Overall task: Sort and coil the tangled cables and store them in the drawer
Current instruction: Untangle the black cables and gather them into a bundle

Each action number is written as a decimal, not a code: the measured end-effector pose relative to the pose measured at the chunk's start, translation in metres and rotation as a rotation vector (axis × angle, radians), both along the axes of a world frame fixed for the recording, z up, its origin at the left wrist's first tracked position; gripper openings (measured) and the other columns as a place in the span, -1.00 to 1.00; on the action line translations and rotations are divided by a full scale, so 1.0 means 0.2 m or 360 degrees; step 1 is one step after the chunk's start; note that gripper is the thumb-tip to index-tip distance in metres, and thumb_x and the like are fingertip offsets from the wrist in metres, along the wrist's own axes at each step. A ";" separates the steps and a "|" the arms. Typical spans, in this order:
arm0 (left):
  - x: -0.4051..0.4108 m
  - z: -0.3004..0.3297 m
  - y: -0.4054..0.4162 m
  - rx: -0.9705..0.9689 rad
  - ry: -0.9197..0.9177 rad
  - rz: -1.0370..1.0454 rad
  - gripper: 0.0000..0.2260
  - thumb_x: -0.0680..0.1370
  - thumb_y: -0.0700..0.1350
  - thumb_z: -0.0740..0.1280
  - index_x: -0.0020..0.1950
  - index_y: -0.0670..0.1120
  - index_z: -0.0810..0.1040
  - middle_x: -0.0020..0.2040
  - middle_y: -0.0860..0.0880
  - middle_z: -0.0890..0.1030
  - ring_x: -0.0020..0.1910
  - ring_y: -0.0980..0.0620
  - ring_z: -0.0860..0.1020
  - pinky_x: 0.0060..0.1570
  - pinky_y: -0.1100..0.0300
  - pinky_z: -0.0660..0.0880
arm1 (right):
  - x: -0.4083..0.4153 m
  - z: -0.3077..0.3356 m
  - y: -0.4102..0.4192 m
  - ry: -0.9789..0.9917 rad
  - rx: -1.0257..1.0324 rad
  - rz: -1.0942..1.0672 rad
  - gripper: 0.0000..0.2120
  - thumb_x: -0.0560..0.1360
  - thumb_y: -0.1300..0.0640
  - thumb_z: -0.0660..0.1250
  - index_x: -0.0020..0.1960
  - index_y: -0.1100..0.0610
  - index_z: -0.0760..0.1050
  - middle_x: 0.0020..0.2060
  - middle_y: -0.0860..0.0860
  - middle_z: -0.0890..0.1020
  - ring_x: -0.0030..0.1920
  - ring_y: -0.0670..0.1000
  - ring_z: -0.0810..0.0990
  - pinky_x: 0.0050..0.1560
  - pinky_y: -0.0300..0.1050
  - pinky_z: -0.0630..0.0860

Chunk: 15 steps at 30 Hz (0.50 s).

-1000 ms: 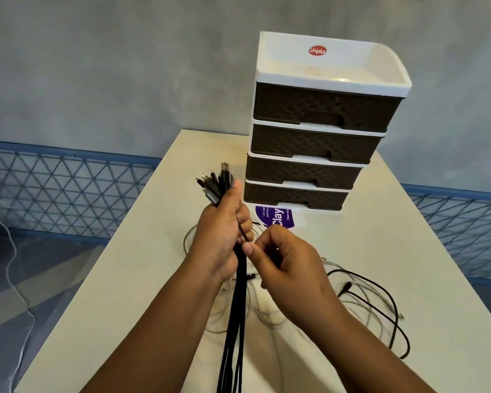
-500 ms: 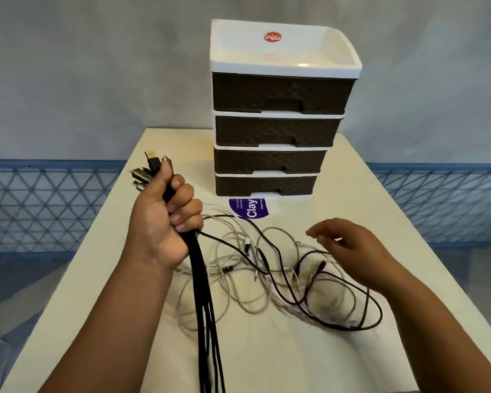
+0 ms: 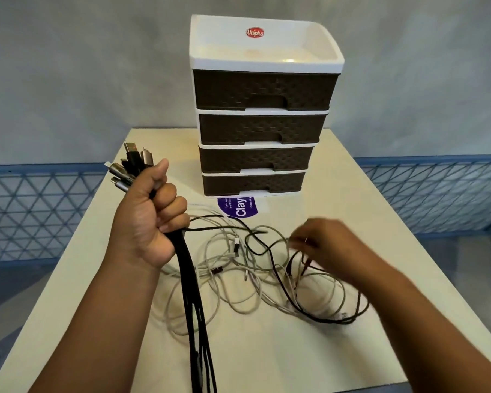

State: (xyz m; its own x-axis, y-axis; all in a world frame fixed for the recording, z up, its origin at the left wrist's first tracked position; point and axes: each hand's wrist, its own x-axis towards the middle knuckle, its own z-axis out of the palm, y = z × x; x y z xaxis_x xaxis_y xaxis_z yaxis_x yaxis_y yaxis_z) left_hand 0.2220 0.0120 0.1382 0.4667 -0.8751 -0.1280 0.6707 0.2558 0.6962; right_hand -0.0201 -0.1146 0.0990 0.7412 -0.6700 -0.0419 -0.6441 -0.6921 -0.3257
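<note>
My left hand point(image 3: 148, 222) is a fist shut on a bundle of black cables point(image 3: 193, 293), held upright over the table's left side. Their plugs point(image 3: 131, 165) stick out above my thumb and the cords hang down toward me. A tangle of white and black cables point(image 3: 238, 279) lies on the table between my hands. My right hand point(image 3: 326, 248) is blurred and low over the tangle's right part, fingers curled at a thin cable; whether it grips it is unclear. The drawer unit point(image 3: 261, 123), white frame with brown drawers, stands behind, all drawers closed.
The cream table point(image 3: 366, 211) carries a purple sticker point(image 3: 238, 207) just in front of the drawer unit. A blue mesh fence point(image 3: 40, 211) runs behind the table on both sides, below a grey wall.
My right hand left the bundle, swung right and dropped onto the tangle. My left hand shifted left with the black cables still in it.
</note>
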 end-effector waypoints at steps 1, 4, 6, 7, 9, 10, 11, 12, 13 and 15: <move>0.00 0.00 0.00 0.0022 -0.0028 0.0001 -0.61 0.59 0.00 0.24 -0.43 0.01 0.30 -0.61 0.09 0.16 -0.67 0.18 0.12 -0.71 0.39 0.09 | -0.01 0.10 -0.02 -0.0212 -0.0020 -0.0093 -0.84 0.56 0.03 0.35 0.07 0.03 0.66 -0.12 -0.03 0.66 -0.12 -0.03 0.62 -0.05 -0.16 0.49; -0.04 0.01 -0.01 0.0085 -0.0193 -0.0035 -0.74 0.53 0.03 0.30 -0.34 0.00 0.41 -0.60 0.11 0.16 -0.66 0.21 0.10 -0.69 0.40 0.06 | 0.00 0.37 -0.05 -0.0902 0.0043 -0.0218 -0.93 0.55 0.03 0.35 -0.01 -0.08 0.61 -0.27 -0.09 0.66 -0.25 -0.13 0.66 -0.12 -0.16 0.58; -0.09 0.02 -0.02 0.0137 -0.0384 -0.0105 -0.88 0.45 0.00 0.36 -0.17 -0.03 0.56 -0.56 0.11 0.15 -0.62 0.21 0.09 -0.65 0.39 0.02 | 0.04 0.50 -0.02 -0.1312 0.0159 -0.0116 -0.94 0.56 0.08 0.37 -0.07 -0.02 0.61 -0.33 -0.05 0.65 -0.30 -0.05 0.70 -0.21 -0.06 0.63; -0.12 0.02 -0.02 0.0161 -0.0480 -0.0170 -0.83 0.43 -0.03 0.37 -0.04 -0.06 0.60 -0.53 0.11 0.15 -0.60 0.20 0.09 -0.62 0.37 0.01 | 0.06 0.56 0.00 -0.1437 0.0224 -0.0038 -0.94 0.56 0.11 0.37 -0.07 0.03 0.61 -0.33 -0.03 0.64 -0.31 0.00 0.70 -0.25 -0.06 0.64; -0.18 0.01 -0.02 0.0190 -0.0639 -0.0315 -0.71 0.43 -0.10 0.37 0.14 -0.09 0.61 -0.50 0.10 0.14 -0.58 0.19 0.08 -0.58 0.37 0.00 | 0.13 0.63 0.06 -0.1557 0.0410 0.0138 -0.94 0.56 0.17 0.36 -0.06 0.12 0.61 -0.31 0.05 0.64 -0.32 0.06 0.71 -0.28 -0.10 0.62; -0.21 0.01 -0.02 0.0190 -0.0691 -0.0389 -0.69 0.44 -0.15 0.37 0.17 -0.09 0.62 -0.49 0.10 0.13 -0.58 0.19 0.08 -0.56 0.37 -0.01 | 0.17 0.65 0.09 -0.1597 0.0517 0.0220 -0.94 0.57 0.19 0.35 -0.05 0.16 0.60 -0.29 0.09 0.64 -0.32 0.08 0.71 -0.28 -0.10 0.62; -0.24 0.01 -0.02 0.0176 -0.0725 -0.0474 -0.69 0.42 -0.19 0.38 0.16 -0.07 0.64 -0.48 0.09 0.12 -0.57 0.19 0.07 -0.55 0.37 -0.01 | 0.21 0.65 0.12 -0.1632 0.0604 0.0287 -0.93 0.57 0.22 0.34 -0.04 0.19 0.59 -0.28 0.11 0.63 -0.32 0.10 0.70 -0.28 -0.10 0.62; -0.27 0.01 -0.02 0.0166 -0.0747 -0.0551 -0.71 0.38 -0.21 0.42 0.10 -0.05 0.67 -0.47 0.08 0.11 -0.56 0.18 0.06 -0.54 0.37 -0.02 | 0.24 0.64 0.13 -0.1663 0.0654 0.0329 -0.93 0.58 0.25 0.32 -0.03 0.23 0.57 -0.27 0.13 0.62 -0.32 0.10 0.70 -0.28 -0.10 0.62; -0.28 0.01 -0.02 0.0148 -0.0756 -0.0622 -0.77 0.36 -0.21 0.43 -0.02 -0.02 0.71 -0.47 0.08 0.10 -0.55 0.18 0.05 -0.54 0.37 -0.03 | 0.27 0.63 0.14 -0.1694 0.0682 0.0347 -0.91 0.59 0.27 0.30 -0.01 0.27 0.56 -0.25 0.15 0.61 -0.31 0.10 0.69 -0.27 -0.10 0.62; -0.29 0.00 -0.01 0.0105 -0.0676 -0.0741 -0.88 0.40 -0.13 0.42 -0.12 -0.01 0.72 -0.49 0.10 0.10 -0.55 0.19 0.05 -0.55 0.37 -0.04 | 0.31 0.60 0.12 -0.1772 0.0781 0.0366 -0.88 0.61 0.28 0.25 0.05 0.32 0.53 -0.21 0.18 0.60 -0.27 0.10 0.69 -0.24 -0.12 0.62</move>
